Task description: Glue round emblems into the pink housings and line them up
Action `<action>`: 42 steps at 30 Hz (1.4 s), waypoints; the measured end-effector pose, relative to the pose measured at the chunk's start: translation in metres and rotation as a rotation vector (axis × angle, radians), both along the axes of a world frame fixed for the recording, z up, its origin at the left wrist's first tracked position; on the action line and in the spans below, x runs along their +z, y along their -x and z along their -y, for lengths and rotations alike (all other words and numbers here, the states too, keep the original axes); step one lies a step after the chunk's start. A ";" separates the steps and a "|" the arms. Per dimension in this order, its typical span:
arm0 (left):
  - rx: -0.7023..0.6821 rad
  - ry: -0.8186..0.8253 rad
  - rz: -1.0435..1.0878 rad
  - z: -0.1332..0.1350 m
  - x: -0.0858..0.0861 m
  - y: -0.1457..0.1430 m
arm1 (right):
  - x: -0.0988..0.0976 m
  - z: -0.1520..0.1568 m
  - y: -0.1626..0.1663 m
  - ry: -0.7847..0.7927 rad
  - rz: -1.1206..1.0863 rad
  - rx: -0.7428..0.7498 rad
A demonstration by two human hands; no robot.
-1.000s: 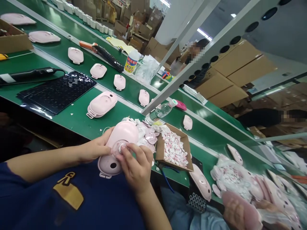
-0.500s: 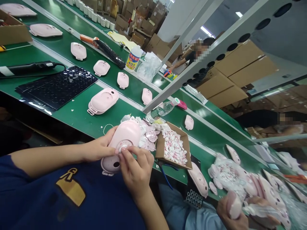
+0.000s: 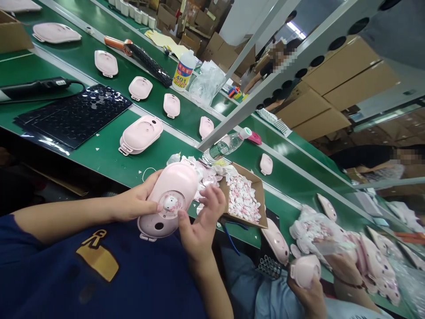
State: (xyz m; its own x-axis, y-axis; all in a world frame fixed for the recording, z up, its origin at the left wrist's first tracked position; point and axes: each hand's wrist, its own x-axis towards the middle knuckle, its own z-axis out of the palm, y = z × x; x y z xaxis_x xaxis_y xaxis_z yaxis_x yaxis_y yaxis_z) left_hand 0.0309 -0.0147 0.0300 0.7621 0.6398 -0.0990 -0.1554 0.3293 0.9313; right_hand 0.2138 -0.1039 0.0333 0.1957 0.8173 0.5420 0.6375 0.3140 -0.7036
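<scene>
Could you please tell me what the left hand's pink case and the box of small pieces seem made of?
The pink case in the left hand looks like hard plastic with a satin finish: its shell is smooth, evenly coloured and softly shiny. The box seems matt cardboard, given its plain brown, thin walls.

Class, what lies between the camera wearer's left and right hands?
In the head view, a pink case lies between them, a white cartoon face in its round recess; the left hand holds the case, and the right hand is open at its edge.
</scene>
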 end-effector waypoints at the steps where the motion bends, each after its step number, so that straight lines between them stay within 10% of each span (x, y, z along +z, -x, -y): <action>1: 0.002 -0.023 0.007 0.000 0.000 0.001 | -0.005 -0.001 0.002 0.089 -0.162 0.050; 7: 0.048 -0.101 -0.044 0.001 0.002 0.003 | -0.014 -0.003 0.016 0.357 -0.750 0.293; 42: 0.069 -0.092 -0.038 0.010 0.006 0.007 | -0.008 0.011 0.023 0.331 -0.725 0.315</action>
